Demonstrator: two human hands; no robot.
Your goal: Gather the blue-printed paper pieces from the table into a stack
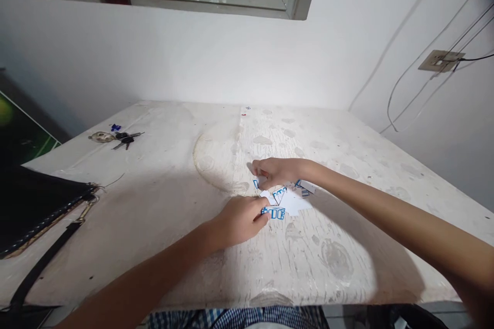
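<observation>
Several cut pieces of white paper (296, 204) with blue pen drawing lie in a small pile on the table. My left hand (245, 220) has its thumb and fingers pinched on a paper piece (276, 213) with blue box shapes, at the pile's near edge. Across the far side of the pile reaches my right hand (278, 170), its fingers curled downward. A paper piece (256, 184) with a blue outline shows just under those fingers, partly hidden by them. Between both hands lies a triangular piece (279, 194) with blue marks.
A bunch of keys (125, 139) lies at the left of the whitish worn table (165, 205). Nearer on that side is a black bag (42, 205) with a strap. The white wall (231, 56) bounds the far edge; a socket (440, 60) with cables is at right.
</observation>
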